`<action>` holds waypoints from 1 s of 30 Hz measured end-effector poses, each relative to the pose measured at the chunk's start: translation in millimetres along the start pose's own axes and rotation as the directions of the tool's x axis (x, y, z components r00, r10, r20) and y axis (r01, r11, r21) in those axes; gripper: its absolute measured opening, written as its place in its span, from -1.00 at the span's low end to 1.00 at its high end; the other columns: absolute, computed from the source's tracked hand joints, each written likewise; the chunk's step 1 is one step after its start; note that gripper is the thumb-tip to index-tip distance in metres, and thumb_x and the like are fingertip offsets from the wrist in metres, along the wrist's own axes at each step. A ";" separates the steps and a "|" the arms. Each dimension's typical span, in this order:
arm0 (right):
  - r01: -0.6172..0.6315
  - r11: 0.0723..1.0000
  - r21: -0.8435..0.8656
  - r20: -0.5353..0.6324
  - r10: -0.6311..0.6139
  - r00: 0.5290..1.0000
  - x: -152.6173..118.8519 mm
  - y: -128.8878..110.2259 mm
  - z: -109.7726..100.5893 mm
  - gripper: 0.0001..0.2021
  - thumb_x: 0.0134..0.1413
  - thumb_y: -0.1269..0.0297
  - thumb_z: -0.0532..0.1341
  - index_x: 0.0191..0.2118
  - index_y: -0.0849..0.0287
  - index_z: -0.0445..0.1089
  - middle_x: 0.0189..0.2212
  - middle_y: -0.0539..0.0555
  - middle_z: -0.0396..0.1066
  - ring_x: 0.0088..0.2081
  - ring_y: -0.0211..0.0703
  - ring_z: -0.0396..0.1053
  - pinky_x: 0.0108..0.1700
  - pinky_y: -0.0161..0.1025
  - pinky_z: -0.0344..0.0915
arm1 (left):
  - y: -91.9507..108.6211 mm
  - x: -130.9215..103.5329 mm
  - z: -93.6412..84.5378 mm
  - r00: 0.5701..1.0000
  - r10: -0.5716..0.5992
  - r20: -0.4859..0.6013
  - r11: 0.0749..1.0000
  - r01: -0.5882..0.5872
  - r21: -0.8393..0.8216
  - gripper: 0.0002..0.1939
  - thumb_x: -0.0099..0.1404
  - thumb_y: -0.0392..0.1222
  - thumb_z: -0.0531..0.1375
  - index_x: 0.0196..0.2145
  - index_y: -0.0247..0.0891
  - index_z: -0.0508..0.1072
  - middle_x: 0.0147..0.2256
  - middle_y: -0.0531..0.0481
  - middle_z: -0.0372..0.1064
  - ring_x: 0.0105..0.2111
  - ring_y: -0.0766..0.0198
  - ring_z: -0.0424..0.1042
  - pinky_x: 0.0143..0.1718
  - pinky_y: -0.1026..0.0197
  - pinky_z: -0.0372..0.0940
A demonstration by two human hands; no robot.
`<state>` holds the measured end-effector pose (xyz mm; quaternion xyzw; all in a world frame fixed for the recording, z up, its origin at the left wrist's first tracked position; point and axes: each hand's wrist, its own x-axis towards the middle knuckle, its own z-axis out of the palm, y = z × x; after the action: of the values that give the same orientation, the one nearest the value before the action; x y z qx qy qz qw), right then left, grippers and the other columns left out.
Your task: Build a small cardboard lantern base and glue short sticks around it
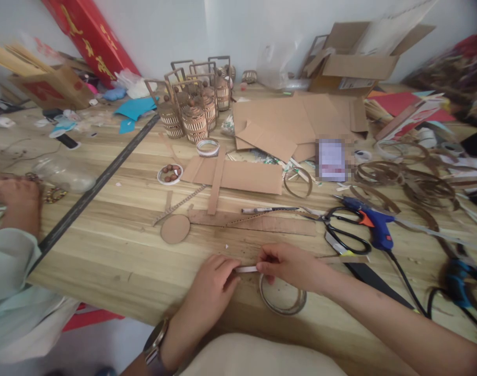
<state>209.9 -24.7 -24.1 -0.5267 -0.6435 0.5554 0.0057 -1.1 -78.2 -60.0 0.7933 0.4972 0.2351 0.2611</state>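
Note:
A short pale strip (pixel 246 269) is stretched between my two hands just above the wooden table. My left hand (pixel 218 282) pinches its left end, and a watch is on that wrist. The right end is between the thumb and fingers of my right hand (pixel 287 266). Under and beside my right hand lies a thin round hoop (pixel 283 312), partly covered by the fingers. Beyond my hands are a cardboard disc (pixel 175 229) and a long flat cardboard strip (pixel 254 223).
Scissors (pixel 348 243), a blue glue gun (pixel 379 224) with its cable and coiled strips (pixel 430 183) lie at the right. Small lidded baskets (pixel 195 122) and cardboard sheets (pixel 277 117) stand or lie farther back. Another person's hand (pixel 21 201) is at the far left.

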 end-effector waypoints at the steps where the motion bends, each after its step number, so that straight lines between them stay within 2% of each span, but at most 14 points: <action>1: 0.004 1.000 -0.004 0.001 -0.004 1.000 0.3 0.4 0.5 -0.86 0.14 0.30 0.17 -0.44 0.15 0.34 -0.57 -0.03 0.42 -0.49 -0.23 0.27 -0.45 -0.32 0.11 | 1.0 0.3 0.4 1.000 0.001 -0.005 1.000 -0.001 0.015 -0.72 0.22 -0.47 0.20 -0.14 -0.25 0.50 -0.23 -0.10 0.53 -0.21 0.09 0.48 -0.16 0.05 0.42; 8: 0.025 0.999 -0.027 -0.011 -0.025 1.000 2.0 3.7 1.2 -0.85 0.15 0.28 0.16 -0.43 0.16 0.35 -0.57 -0.01 0.45 -0.49 -0.23 0.27 -0.46 -0.33 0.11 | 4.0 2.5 5.4 1.000 0.029 -0.011 0.994 -0.028 0.107 -0.84 0.29 -0.43 0.19 -0.27 -0.24 0.51 -0.28 -0.07 0.50 -0.27 0.11 0.46 -0.24 0.07 0.41; 14: 0.018 0.998 -0.056 -0.016 -0.019 1.000 2.0 2.4 0.8 -0.85 0.15 0.29 0.16 -0.43 0.16 0.36 -0.56 0.00 0.47 -0.49 -0.24 0.28 -0.47 -0.34 0.10 | 4.9 5.3 3.4 1.000 0.022 -0.001 0.994 -0.022 0.108 -0.86 0.27 -0.46 0.20 -0.33 -0.28 0.50 -0.33 -0.07 0.47 -0.29 0.11 0.45 -0.25 0.09 0.39; 21: 0.014 0.996 -0.088 -0.011 -0.015 1.000 4.9 6.6 1.9 -0.85 0.15 0.30 0.16 -0.42 0.16 0.37 -0.56 -0.01 0.48 -0.49 -0.25 0.31 -0.47 -0.35 0.08 | 6.1 6.4 0.6 1.000 0.016 0.023 0.987 -0.019 0.161 -0.83 0.24 -0.51 0.18 -0.35 -0.29 0.48 -0.37 -0.07 0.47 -0.33 0.10 0.44 -0.28 0.09 0.37; 30: -0.004 0.993 -0.119 -0.020 0.001 1.000 4.8 1.9 2.3 -0.86 0.14 0.31 0.16 -0.43 0.16 0.36 -0.57 -0.02 0.47 -0.50 -0.26 0.31 -0.49 -0.36 0.08 | 3.0 3.2 2.0 0.998 0.030 0.057 0.987 -0.038 0.153 -0.84 0.30 -0.46 0.17 -0.27 -0.28 0.51 -0.30 -0.08 0.48 -0.28 0.09 0.44 -0.24 0.06 0.39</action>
<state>207.7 -23.4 -29.1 -0.5325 -0.6747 0.5107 -0.0201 3.4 -76.7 -59.2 0.8256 0.4931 0.1785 0.2083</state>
